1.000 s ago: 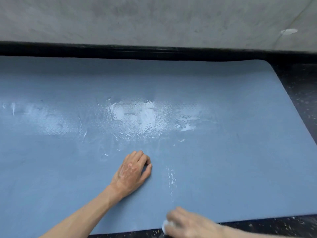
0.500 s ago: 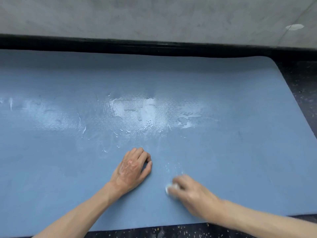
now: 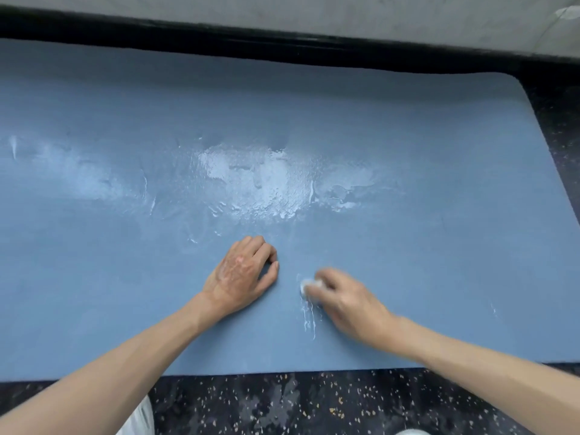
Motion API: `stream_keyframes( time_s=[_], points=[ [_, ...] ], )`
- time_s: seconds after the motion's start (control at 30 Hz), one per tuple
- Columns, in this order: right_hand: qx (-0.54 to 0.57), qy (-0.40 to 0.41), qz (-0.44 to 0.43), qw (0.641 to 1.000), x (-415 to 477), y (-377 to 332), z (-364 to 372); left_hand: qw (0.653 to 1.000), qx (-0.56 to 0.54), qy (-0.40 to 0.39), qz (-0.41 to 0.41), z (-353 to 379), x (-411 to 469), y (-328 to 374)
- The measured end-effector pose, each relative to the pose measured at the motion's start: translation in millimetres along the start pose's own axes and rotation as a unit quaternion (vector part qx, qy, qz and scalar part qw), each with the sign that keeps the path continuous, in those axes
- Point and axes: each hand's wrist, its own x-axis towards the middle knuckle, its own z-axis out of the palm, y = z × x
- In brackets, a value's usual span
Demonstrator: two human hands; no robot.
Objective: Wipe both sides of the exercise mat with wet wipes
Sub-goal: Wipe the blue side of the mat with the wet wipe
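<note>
— Lying where, the exercise mat [image 3: 408, 183]?
— Flat on the speckled floor [image 3: 282, 403], a shiny wet patch [image 3: 260, 177] mid-mat.
— And the grip?
— Right hand [image 3: 348, 302] pinches a bunched wet wipe [image 3: 309, 284] against the mat; left hand [image 3: 241, 274] rests just beside it, loosely curled, holding nothing.

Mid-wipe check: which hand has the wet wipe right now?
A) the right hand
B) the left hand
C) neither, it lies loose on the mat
A: the right hand pinches the balled white wet wipe against the blue mat, while the left hand rests bare on the mat.
</note>
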Motion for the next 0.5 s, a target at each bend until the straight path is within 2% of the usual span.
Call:
stream_keyframes(
  time_s=[0.07, 0.13, 0.17, 0.23, 0.3, 0.33, 0.4, 0.47, 0.5],
  points=[
    [0.034, -0.061, -0.046, 0.996, -28.6, -5.3, 7.0, 1.000, 0.000, 0.001, 0.003, 1.0, -0.3, 0.5],
    [-0.008, -0.064, -0.059, 0.996, -6.5, 4.5, -3.4, 1.000, 0.001, 0.000, 0.003, 1.8, -0.3, 1.2],
    [-0.053, -0.007, -0.071, 0.996, 14.7, 14.7, -11.0, 1.000, 0.002, -0.001, 0.002, 1.7, 0.4, 1.4],
    [-0.108, 0.066, -0.001, 0.992, 62.0, 39.2, -27.7, 1.000, 0.003, -0.004, -0.002, 0.9, 1.2, 1.5],
    [-0.064, 0.111, 0.090, 0.988, 91.6, 52.2, -40.7, 1.000, 0.001, -0.006, -0.002, -0.6, 1.7, 1.3],
    [-0.065, 0.126, 0.092, 0.986, 96.2, 53.6, -42.7, 1.000, 0.001, -0.007, -0.003, -1.3, 1.8, 1.4],
    [-0.049, 0.069, 0.095, 0.992, 76.2, 41.3, -32.2, 1.000, 0.002, -0.008, -0.006, -1.7, 2.0, 1.5],
    [-0.036, 0.021, 0.039, 0.998, 27.6, 15.4, -15.6, 1.000, 0.002, -0.003, -0.006, -0.7, 1.7, 1.0],
    [-0.004, -0.005, -0.016, 1.000, 0.2, 2.9, -7.1, 1.000, 0.002, -0.001, -0.005, -0.2, 1.8, 0.6]
  ],
)
